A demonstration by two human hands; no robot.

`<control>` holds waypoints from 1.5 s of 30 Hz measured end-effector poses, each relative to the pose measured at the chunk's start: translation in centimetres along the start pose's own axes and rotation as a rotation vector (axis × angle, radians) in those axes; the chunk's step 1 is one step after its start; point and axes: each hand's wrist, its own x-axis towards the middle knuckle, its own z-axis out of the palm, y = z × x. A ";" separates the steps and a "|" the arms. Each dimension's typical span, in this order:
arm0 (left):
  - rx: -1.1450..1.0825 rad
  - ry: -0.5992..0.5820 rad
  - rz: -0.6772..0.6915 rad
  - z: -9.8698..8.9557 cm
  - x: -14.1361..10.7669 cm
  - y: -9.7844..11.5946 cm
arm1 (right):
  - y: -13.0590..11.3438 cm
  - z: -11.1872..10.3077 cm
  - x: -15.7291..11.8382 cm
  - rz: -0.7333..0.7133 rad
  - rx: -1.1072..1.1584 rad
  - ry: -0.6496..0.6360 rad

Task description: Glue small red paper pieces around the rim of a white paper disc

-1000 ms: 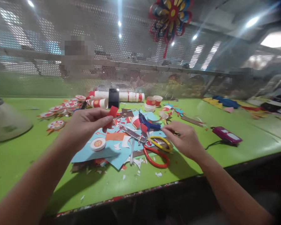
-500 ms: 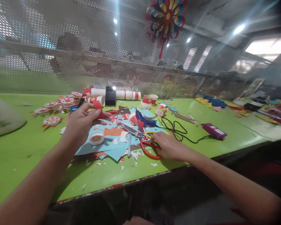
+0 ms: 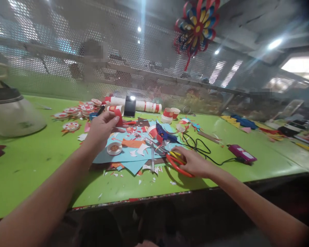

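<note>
Between left thumb and fingers, a red strip point(image 3: 120, 120); within the right grasp, scissors point(image 3: 175, 166)

The left hand point(image 3: 103, 128) pinches the strip lightly, other fingers loosely spread. The right hand point(image 3: 192, 161) curls around the handles; its grip inside the loops is unclear. Just ahead of those fingers, blades lie among scraps point(image 3: 142, 149) beside a blue glue gun point(image 3: 162, 131): lifting carelessly might snag either.

I can read no text here. Label point(image 3: 246, 155) on the purple box point(image 3: 242, 154), print point(image 3: 114, 148) on the white disc point(image 3: 114, 150): too small.
</note>
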 end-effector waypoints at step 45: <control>-0.189 -0.030 -0.366 2.1 -2.3 0.2 | -5.3 3.2 0.5 -0.246 0.561 0.019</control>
